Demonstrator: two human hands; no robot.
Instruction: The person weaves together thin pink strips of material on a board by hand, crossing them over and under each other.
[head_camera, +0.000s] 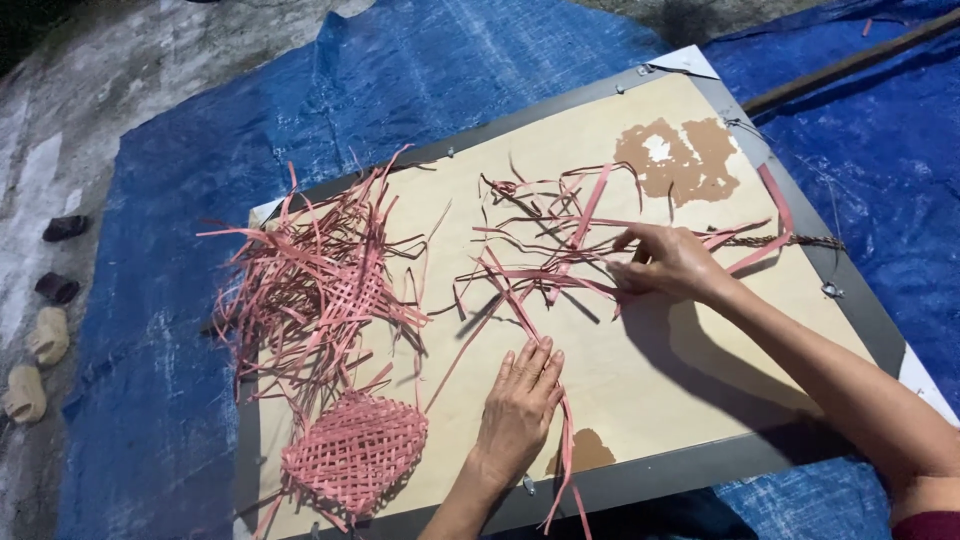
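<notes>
Pinching a loose tangle of thin pink weaving strips (560, 250) near the board's middle, the right hand (668, 264) is seen with fingers closed on one strip. The left hand (520, 405) is laid flat, fingers extended, on a long pink strip (520, 320) running under it. A small woven pink mat (355, 448) lies just left of it. Everything rests on a pale framed board (640, 380) over a blue tarpaulin (150, 380) outdoors. The right elbow is cut off.
</notes>
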